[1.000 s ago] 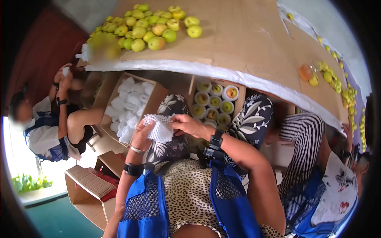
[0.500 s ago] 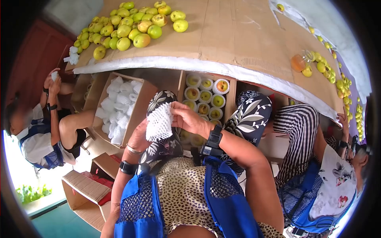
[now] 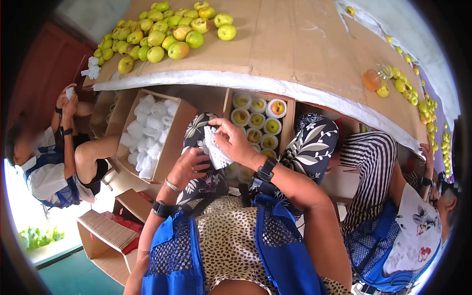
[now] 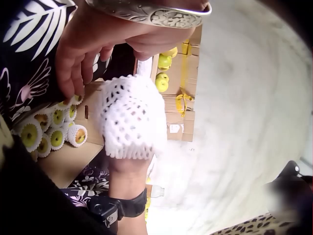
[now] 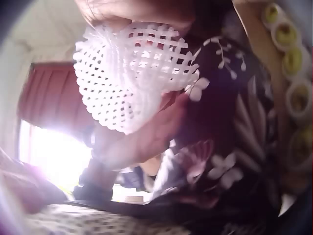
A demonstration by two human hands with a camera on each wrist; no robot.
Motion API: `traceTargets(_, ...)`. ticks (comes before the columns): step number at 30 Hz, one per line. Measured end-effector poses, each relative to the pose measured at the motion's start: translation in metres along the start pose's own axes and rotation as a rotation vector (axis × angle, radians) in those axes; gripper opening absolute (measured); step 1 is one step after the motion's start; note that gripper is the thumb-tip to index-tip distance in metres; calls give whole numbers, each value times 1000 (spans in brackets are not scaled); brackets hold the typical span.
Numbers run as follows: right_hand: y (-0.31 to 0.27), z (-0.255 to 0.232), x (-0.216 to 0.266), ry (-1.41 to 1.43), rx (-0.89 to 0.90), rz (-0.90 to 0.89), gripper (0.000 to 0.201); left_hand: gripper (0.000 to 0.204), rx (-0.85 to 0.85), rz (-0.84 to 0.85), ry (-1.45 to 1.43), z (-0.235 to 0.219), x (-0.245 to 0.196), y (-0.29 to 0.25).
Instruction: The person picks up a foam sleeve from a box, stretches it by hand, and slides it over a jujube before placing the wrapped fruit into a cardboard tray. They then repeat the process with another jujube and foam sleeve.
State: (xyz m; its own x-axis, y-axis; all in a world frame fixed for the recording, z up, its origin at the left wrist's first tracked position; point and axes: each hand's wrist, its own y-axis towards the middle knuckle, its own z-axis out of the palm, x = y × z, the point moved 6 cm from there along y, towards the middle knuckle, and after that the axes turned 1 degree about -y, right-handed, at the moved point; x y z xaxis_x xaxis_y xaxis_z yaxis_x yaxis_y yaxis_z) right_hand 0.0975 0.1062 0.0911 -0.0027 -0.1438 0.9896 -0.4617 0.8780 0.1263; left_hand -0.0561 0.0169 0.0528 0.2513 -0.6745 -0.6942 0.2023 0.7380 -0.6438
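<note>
A white foam net sleeve [image 3: 216, 150] hangs over the lap, pinched by the right hand [image 3: 237, 143] near its upper end. The left hand [image 3: 189, 168] is just left of the net, fingers spread and slightly bent, holding nothing. In the left wrist view the net [image 4: 133, 117] looks puffed out, with the left hand [image 4: 105, 41] above it and apart from it. The right wrist view shows the lattice of the net [image 5: 129, 78] under the right hand's fingers [image 5: 142, 12]. Whether anything is inside the net cannot be told.
Beyond the knees stand a carton of white foam nets [image 3: 150, 129] and a carton of netted apples [image 3: 256, 119]. Loose apples [image 3: 155, 38] and a jar [image 3: 372, 78] lie on the cardboard-covered table [image 3: 275, 44]. A person sits on either side.
The left hand has let go of the net and moved slightly away, its fingers spreading. The right hand keeps its pinch, and the net has turned and hangs narrower.
</note>
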Motion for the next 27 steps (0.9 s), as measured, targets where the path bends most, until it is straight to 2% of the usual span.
traceTargets(3,-11,15,18,-104,14,-187,32,66,111,91,157,21,-5,-6)
traceTargets(4,-14,21,23,-140,72,-195,32,67,175,80,24,27,-6,-5)
traceTargets(5,-18,27,30,-201,69,-244,31,64,203,107,-16,27,-5,-3)
traceTargets(7,-20,36,24,-179,119,-232,31,59,252,157,-98,31,-10,-2)
traceTargets(8,-21,37,26,-217,117,-271,31,56,158,94,-105,29,-8,-4)
traceTargets(11,-18,35,31,-308,123,-397,32,57,92,267,110,14,-2,2)
traceTargets(13,-13,34,25,-335,151,-337,32,61,77,234,88,19,-6,-3)
traceTargets(14,-10,30,25,-225,115,-323,31,59,79,192,108,21,-4,-3)
traceTargets(15,-6,24,24,-198,150,-228,32,58,82,154,133,23,-3,-4)
traceTargets(17,1,12,19,-158,92,-129,31,56,54,266,116,16,3,3)
traceTargets(18,7,4,10,-43,3,-59,32,55,41,325,109,15,0,3)
traceTargets(19,12,-5,3,70,-88,13,32,56,53,341,-78,12,-4,2)
traceTargets(21,20,-26,-5,198,-154,-9,37,56,88,367,-164,5,-15,3)
traceTargets(23,23,-26,-16,296,-39,-40,40,53,66,457,-231,5,-26,-1)
traceTargets(25,17,-8,-17,238,155,53,45,52,22,581,-287,9,-35,-9)
traceTargets(26,10,2,-21,197,229,166,47,53,3,575,-245,4,-32,-6)
traceTargets(27,6,9,-16,173,249,173,45,53,-4,550,-220,4,-31,-5)
